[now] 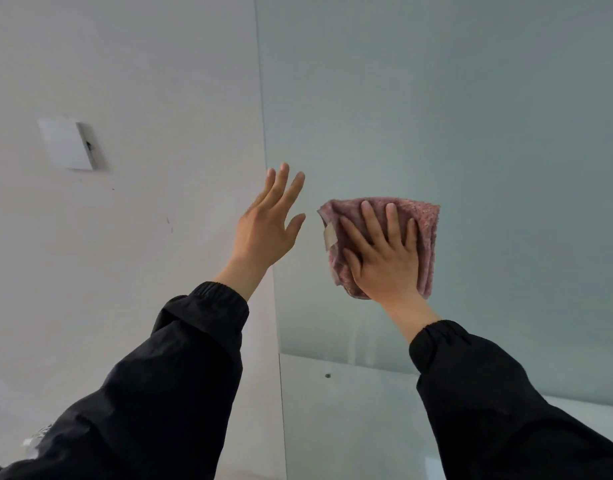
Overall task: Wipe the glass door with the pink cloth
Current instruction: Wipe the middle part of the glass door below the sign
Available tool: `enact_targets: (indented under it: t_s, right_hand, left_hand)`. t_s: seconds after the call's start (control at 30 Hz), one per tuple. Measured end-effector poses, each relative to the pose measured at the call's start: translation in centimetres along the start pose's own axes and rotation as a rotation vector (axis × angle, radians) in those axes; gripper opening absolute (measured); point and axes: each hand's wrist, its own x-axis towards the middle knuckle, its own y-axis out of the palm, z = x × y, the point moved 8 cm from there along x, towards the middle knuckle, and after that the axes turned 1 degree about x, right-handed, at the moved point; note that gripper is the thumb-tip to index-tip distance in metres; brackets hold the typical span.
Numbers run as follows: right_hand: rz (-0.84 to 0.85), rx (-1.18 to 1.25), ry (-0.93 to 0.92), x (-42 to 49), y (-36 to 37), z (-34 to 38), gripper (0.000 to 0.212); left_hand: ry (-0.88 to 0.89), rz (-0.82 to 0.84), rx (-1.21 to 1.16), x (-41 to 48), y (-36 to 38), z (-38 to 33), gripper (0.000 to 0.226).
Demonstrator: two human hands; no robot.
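The frosted grey-green glass door [454, 116] fills the right half of the view, its left edge running down the middle. A folded pink cloth [424, 230] with a small pale label lies flat against the glass. My right hand [384, 251] presses on the cloth with the palm flat and fingers spread. My left hand [267, 230] is raised beside the glass edge, fingers apart, holding nothing, a short way left of the cloth. Both arms wear black sleeves.
A white wall [125, 237] lies left of the glass, with a white square wall plate [69, 143] on it. Below the frosted area is a paler panel [350, 410] with a small dark dot.
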Motion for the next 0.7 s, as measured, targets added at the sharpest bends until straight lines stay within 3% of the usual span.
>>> enact_targets:
  t_s: [0.23,0.33,0.47,0.57,0.7]
  right_hand:
    - [0.126,0.072,0.168,0.5,1.8,3.3,0.06]
    - [0.173,0.085,0.1,1.0,2.9,6.6,0.068]
    - [0.249,0.123,0.056,1.4,4.3,10.2,0.083]
    - [0.265,0.13,0.035,1.5,4.2,10.5,0.071]
    - [0.269,0.168,0.045,1.3,2.8,9.2,0.067]
  left_hand:
    - [0.093,-0.016,-0.026,0.7,-0.8,0.9,0.065]
    - [0.106,-0.023,-0.025,1.1,-1.1,0.9,0.062]
    - [0.137,-0.021,0.015,1.2,-1.2,1.0,0.074]
    - [0.099,0.034,0.081,1.2,-1.2,1.3,0.079]
    - [-0.011,0.045,0.095,0.7,-1.4,0.6,0.069]
